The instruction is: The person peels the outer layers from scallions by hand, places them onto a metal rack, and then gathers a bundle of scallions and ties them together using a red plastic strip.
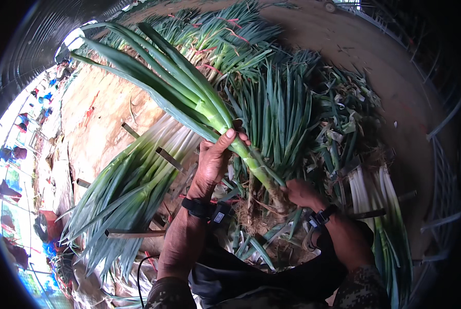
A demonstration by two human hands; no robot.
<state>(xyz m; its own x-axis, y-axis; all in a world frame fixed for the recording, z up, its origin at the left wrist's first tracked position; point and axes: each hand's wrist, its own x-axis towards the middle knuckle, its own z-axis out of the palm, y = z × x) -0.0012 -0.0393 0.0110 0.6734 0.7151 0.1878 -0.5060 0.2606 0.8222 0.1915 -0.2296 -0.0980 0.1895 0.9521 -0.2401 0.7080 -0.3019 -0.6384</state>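
A long, thick green onion point(207, 108) slants across the middle, its dark leaves spread to the upper left and its rooted end low on the right. My left hand point(221, 149) is closed round its stalk, just below where the leaves fan out. Near the roots, my right hand point(303, 193) has its fingers pressed together at the stalk's side. A thin green strip of outer leaf point(269, 172) runs from the stalk into those fingers, whose tips are partly hidden.
Trimmed green onions point(137, 180) with white stalks lie between metal uprights point(169, 159) on the left; another batch point(382, 201) rests at the right. Untrimmed green onions point(274, 113) stand ahead, beside a heap of leaf scraps point(343, 113). Tied bundles point(225, 41) lie farther back.
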